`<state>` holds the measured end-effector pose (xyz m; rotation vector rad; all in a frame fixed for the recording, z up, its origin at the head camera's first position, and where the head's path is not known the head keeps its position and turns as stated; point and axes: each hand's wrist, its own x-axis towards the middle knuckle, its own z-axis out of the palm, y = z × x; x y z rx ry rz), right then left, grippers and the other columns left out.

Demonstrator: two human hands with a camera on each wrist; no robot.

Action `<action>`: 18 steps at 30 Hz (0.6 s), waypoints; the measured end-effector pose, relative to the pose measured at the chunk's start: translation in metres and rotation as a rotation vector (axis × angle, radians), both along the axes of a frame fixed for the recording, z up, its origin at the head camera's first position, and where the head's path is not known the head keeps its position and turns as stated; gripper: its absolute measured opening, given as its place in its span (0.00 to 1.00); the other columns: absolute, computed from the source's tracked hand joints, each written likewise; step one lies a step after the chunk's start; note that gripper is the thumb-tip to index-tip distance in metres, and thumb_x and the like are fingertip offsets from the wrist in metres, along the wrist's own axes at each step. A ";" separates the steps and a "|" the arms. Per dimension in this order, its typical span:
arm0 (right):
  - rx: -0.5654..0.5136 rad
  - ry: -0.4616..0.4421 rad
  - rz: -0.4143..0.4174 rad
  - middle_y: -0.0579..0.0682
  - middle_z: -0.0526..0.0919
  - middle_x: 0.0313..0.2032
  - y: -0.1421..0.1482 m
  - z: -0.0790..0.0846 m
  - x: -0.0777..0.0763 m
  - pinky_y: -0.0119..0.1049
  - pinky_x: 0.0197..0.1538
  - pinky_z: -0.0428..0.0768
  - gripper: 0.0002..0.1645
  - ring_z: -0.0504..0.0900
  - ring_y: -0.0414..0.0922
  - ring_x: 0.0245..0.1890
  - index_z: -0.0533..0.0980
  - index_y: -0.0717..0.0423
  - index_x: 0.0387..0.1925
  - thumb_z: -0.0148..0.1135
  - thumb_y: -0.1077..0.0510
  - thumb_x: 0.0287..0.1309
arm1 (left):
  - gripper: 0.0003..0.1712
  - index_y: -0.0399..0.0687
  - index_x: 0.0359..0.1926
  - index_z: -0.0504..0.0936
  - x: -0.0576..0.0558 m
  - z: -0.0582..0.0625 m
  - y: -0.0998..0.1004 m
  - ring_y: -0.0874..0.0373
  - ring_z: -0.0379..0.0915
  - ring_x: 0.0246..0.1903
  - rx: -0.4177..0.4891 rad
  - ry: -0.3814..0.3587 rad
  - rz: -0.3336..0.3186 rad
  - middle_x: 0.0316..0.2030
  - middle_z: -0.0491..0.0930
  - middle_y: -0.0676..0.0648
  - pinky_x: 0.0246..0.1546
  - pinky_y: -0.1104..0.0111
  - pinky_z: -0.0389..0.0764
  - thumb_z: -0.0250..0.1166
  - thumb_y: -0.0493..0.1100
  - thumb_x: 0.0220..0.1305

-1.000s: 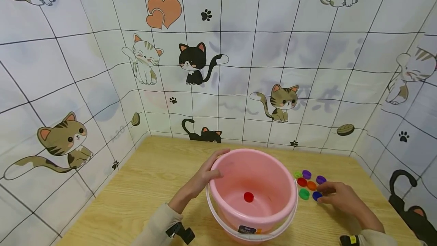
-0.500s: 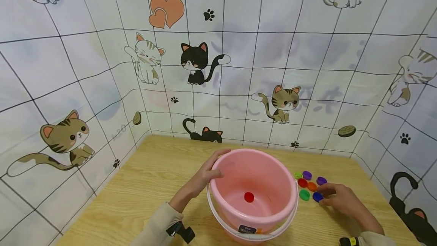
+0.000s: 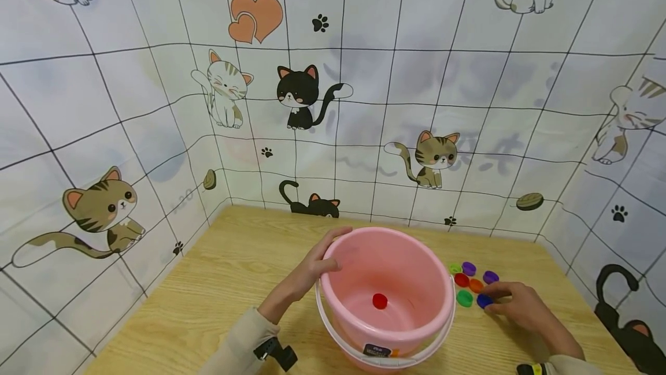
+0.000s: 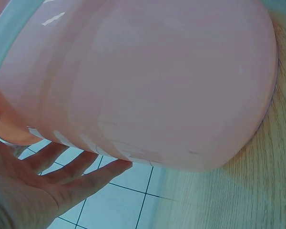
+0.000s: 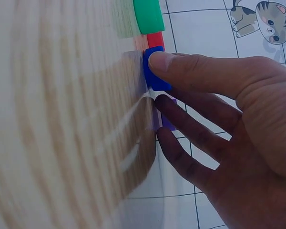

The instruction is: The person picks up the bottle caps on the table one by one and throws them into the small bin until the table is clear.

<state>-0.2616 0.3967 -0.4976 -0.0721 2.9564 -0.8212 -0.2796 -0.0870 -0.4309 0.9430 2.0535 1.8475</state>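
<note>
A pink bucket (image 3: 359,262) with a white handle (image 3: 333,334) stands on the table, its mouth facing the head camera. My left hand (image 3: 307,274) grips its rim at the left, thumb inside and fingers along the outside wall. At the bottom of the bucket lies a red bottle cap (image 3: 380,301). To the right of the bucket, my right hand (image 3: 522,308) pinches a blue bottle cap (image 5: 156,74) at the tabletop. The thumb covers part of that cap in the right wrist view, and its other fingers reach down to the wood.
Beside the blue cap are several more bottle caps: green (image 3: 465,298), red (image 3: 461,279), orange (image 3: 476,285), light green (image 3: 455,269) and two purple, one nearer the bucket (image 3: 469,268). The wooden table (image 3: 244,248) meets a cat-print cloth wall (image 3: 359,161) at the back and sides.
The head view has shifted very slightly. Both hands, the bucket and the caps keep their places.
</note>
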 end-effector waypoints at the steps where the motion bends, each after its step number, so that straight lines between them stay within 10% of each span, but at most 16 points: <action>1: 0.000 0.001 0.001 0.56 0.90 0.46 0.000 0.000 0.000 0.66 0.56 0.77 0.24 0.85 0.59 0.51 0.86 0.56 0.49 0.79 0.51 0.51 | 0.45 0.51 0.80 0.55 0.000 0.000 0.000 0.33 0.75 0.58 0.000 -0.001 0.001 0.71 0.65 0.37 0.48 0.42 0.86 0.54 0.45 0.61; 18: -0.023 -0.002 0.007 0.56 0.89 0.46 0.000 0.003 0.002 0.62 0.53 0.82 0.27 0.86 0.58 0.50 0.85 0.60 0.51 0.77 0.47 0.54 | 0.44 0.59 0.79 0.58 0.001 0.002 0.001 0.33 0.76 0.57 0.004 -0.005 0.013 0.71 0.66 0.38 0.48 0.40 0.85 0.55 0.45 0.60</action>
